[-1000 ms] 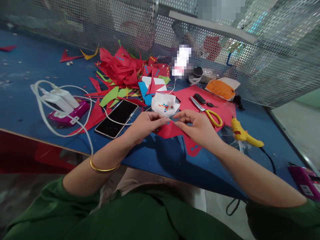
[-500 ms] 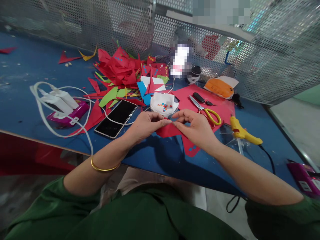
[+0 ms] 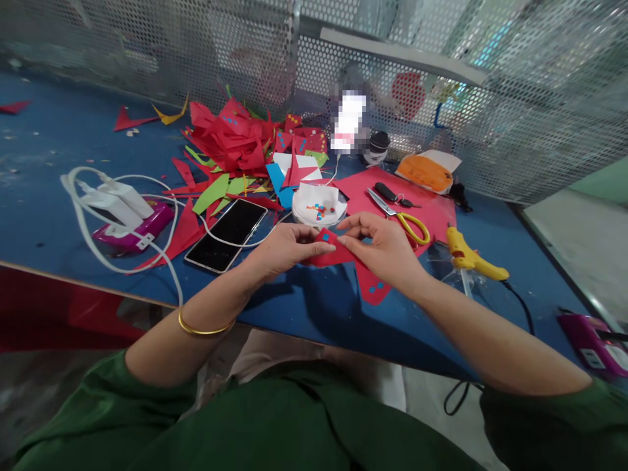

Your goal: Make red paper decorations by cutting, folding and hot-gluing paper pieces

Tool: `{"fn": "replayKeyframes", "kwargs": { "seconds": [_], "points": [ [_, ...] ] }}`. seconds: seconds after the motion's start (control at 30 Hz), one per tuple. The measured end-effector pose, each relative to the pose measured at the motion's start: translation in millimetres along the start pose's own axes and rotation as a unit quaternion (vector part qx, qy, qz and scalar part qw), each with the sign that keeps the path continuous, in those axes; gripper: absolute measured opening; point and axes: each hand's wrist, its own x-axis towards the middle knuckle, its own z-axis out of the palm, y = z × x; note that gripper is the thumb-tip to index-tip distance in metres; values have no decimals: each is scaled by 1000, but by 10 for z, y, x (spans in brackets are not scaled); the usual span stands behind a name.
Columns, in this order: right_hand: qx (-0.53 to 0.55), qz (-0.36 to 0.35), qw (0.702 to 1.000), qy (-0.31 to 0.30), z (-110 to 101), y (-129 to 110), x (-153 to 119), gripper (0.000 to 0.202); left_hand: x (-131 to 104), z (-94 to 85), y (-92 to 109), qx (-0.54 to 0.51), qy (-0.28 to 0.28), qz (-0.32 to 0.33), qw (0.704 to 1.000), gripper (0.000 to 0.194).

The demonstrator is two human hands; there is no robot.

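Between both hands, just above the blue table's front, is a piece of red paper [image 3: 338, 255] with small blue squares stuck on it. One blue square shows near its top edge and more on the flap hanging down at the right. My left hand [image 3: 293, 247] pinches its left side, thumb on top. My right hand [image 3: 375, 247] grips the other side, its fingertips close to the upper blue square. Right behind the hands stands a round white dish [image 3: 318, 204] lined with white paper, holding small blue and orange-red bits.
A smartphone [image 3: 228, 235], cables and chargers [image 3: 118, 203] lie left. Behind is a heap of red paper scraps [image 3: 235, 140]. Scissors [image 3: 412, 226] rest on red sheet at right, beside a yellow glue gun [image 3: 473, 258]. A perforated metal screen [image 3: 235, 52] borders the back.
The top of the red paper has tilted toward me, so a blue square now shows between my fingertips. Both hands keep hold of the paper. The view has shifted slightly.
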Motion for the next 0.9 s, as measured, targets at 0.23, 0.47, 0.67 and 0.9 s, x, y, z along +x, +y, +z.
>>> {"fn": "replayKeyframes", "kwargs": {
  "seconds": [0.23,0.47,0.67,0.9],
  "points": [
    [-174,-107,976,71,-437,64,-11,19,-11,-16,22,-26,-18,-60,998,27],
    [-442,8,888,127,-1613,645,-349,31,50,-60,-27,-45,-1,-66,997,26],
    [-450,41,892,9,-1883,1409,-638,28,48,-53,-1,-49,7,-75,996,25],
    [-425,69,902,8,-1810,1586,-582,19,53,-56,-34,-48,-2,-76,996,27]
  ]
}}
